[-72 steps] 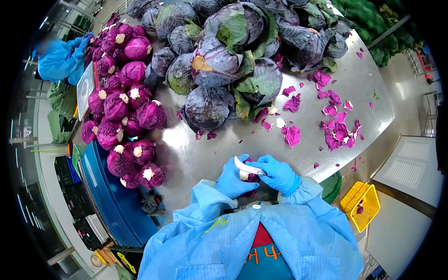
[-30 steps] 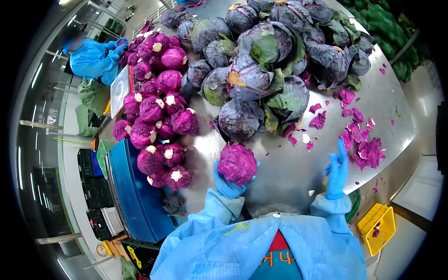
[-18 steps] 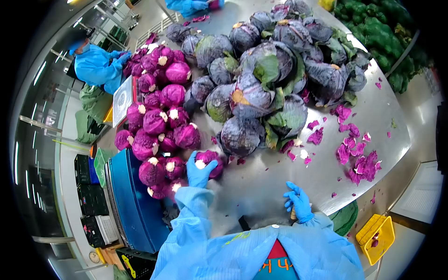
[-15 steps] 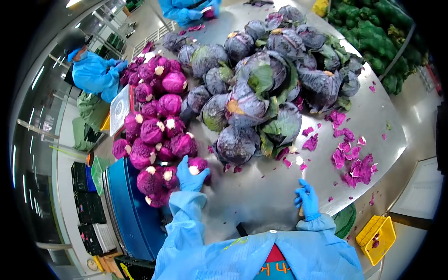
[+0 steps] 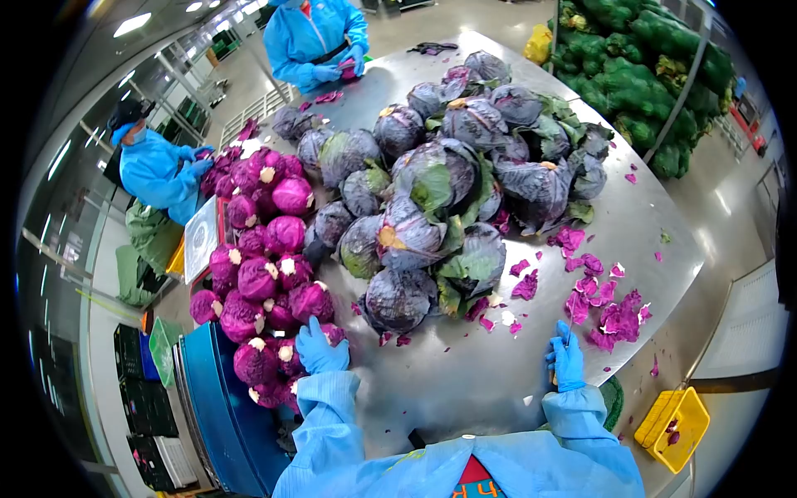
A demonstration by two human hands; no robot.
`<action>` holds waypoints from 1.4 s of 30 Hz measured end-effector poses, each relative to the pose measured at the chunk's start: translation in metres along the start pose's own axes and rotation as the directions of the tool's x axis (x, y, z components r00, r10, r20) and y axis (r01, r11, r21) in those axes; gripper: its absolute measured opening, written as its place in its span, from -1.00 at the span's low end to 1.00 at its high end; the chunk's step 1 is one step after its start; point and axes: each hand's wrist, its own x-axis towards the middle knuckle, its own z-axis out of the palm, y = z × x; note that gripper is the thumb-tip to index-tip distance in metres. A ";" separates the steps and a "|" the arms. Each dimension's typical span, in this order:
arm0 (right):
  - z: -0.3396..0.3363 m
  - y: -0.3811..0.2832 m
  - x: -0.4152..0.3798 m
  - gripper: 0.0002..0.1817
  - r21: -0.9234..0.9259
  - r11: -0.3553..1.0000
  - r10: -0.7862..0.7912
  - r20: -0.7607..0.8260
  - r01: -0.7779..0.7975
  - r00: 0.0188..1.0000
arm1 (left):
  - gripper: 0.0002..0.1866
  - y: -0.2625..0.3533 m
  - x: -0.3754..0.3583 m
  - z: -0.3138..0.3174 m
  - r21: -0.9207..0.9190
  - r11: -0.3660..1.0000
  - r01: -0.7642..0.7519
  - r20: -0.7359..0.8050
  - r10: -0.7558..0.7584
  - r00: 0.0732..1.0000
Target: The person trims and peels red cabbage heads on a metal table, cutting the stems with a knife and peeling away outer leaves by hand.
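My left hand (image 5: 322,349), in a blue glove, rests against a peeled red cabbage (image 5: 333,334) at the near edge of a pile of peeled red cabbages (image 5: 259,279). Its fingers are stretched out and apart. On the right, near the table's front edge, my right hand (image 5: 567,363) has its gloved fingers curled around a small knife (image 5: 552,378); only a bit of its handle shows clearly. Unpeeled red cabbages (image 5: 401,297) with dark outer leaves are heaped mid-table. Loose purple leaves (image 5: 618,322) lie beyond my right hand.
A metal table (image 5: 465,382) carries everything. Left of it are a blue bin (image 5: 220,398) and a white-topped scale (image 5: 201,236). A yellow basket (image 5: 674,427) stands low at right. Two co-workers in blue (image 5: 158,174) work at the far side. Green net sacks (image 5: 631,83) are stacked behind.
The view has tilted up, so the table's contents sit lower and more of the co-workers shows. My left hand stays at the same cabbage; my right hand has shifted slightly rightward.
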 end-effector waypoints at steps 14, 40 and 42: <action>0.062 -0.024 -0.004 -0.46 -0.066 0.979 -0.176 0.189 0.191 0.966 | 0.02 0.093 -0.021 0.010 -0.520 0.757 -0.394 -0.256 0.302 0.918; 0.076 -0.066 -0.062 0.33 -0.160 0.741 -0.363 0.721 0.652 0.590 | -0.03 0.095 -0.066 0.042 -0.921 0.206 0.330 0.312 0.898 0.312; 0.054 -0.087 -0.085 0.28 -0.218 0.739 -0.317 0.722 0.638 0.615 | -0.06 0.092 -0.097 0.070 -0.842 0.178 0.510 0.341 0.908 0.245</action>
